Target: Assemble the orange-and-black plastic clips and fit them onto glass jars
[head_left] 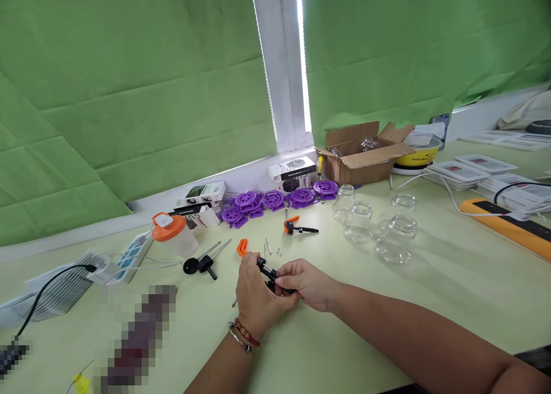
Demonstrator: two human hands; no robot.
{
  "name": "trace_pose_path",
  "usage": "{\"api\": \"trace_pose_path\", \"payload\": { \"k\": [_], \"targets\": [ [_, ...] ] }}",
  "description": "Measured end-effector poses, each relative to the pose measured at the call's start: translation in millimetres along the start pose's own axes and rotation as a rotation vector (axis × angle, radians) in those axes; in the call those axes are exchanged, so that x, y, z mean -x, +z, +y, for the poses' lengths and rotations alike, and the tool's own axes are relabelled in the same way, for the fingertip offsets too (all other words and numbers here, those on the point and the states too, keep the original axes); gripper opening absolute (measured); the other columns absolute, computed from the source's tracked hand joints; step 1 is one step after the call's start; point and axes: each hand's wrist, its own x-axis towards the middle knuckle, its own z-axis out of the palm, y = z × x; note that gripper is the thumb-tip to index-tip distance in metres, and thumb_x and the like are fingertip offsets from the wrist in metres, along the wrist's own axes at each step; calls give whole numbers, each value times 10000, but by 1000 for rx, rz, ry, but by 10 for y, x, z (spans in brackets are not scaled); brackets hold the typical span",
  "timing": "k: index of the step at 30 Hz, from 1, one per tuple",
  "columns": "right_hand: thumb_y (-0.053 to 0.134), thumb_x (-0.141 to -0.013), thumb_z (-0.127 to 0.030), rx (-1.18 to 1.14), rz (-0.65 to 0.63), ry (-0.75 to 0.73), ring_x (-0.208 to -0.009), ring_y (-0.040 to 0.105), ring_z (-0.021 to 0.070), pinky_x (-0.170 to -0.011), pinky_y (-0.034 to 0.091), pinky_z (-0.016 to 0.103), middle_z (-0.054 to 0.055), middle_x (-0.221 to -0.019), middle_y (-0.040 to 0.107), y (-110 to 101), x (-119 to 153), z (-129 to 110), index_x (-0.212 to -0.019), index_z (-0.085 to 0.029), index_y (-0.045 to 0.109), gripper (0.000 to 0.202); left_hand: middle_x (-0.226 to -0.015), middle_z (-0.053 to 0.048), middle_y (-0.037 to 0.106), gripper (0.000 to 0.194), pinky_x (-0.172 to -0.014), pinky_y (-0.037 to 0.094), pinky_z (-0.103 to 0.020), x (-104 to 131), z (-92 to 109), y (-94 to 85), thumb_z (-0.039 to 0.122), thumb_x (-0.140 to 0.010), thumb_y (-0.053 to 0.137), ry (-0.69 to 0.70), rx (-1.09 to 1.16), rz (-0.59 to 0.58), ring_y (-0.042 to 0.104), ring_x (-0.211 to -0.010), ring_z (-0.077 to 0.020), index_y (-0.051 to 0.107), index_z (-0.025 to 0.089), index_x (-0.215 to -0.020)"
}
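Observation:
My left hand is closed around a black part with a metal shaft, low over the table. The fingertips of my right hand pinch the same part from the right. Palms and fingers hide its lower portion. Just beyond my hands lie an orange curved piece, loose metal screws and tiny metal bits. An orange and black clamp-like piece with a black handle rests farther back. Left of my hands are two black-headed pieces with long metal rods.
Purple plastic discs line the back beside printed boxes and an open cardboard box. Several clear glass jars stand at right. An orange-lidded container and a white power strip are at left. An orange-edged bar lies far right.

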Motion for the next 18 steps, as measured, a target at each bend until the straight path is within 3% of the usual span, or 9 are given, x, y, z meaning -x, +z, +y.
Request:
{"api": "trace_pose_path", "payload": {
  "k": [6, 10, 15, 18],
  "targets": [
    [728, -612, -320, 38, 24, -38, -519, 472, 81, -549, 326, 242, 12, -582, 609, -14, -45, 54, -669, -99, 636, 246, -1134, -170, 514, 789, -738, 518, -433, 57, -43, 72, 368, -503, 673, 48, -37, 65, 568, -1008, -330, 360, 135, -1188],
    [729, -616, -339, 36, 19, -40, -514, 463, 76, -557, 321, 241, 10, -572, 601, -15, -65, 38, -656, -94, 632, 267, -1087, -139, 537, 715, -696, 524, -403, 65, -27, 77, 332, -530, 658, 31, -37, 44, 594, -955, -302, 375, 160, -1165],
    [750, -608, -369, 44, -21, -26, -525, 470, 78, -571, 325, 245, 17, -589, 605, -9, -48, 3, -671, -86, 640, 310, -1155, -170, 510, 754, -806, 506, -456, 48, -23, 79, 340, -547, 656, 44, -32, 29, 528, -1103, -347, 357, 143, -1210],
    [755, -595, -388, 43, -6, -9, -517, 467, 81, -559, 318, 246, 13, -574, 592, -2, -44, 5, -657, -89, 632, 329, -1226, -206, 472, 817, -872, 475, -493, 56, -36, 85, 359, -530, 666, 49, -56, -39, 471, -1172, -374, 353, 114, -1244]
  ]
}}
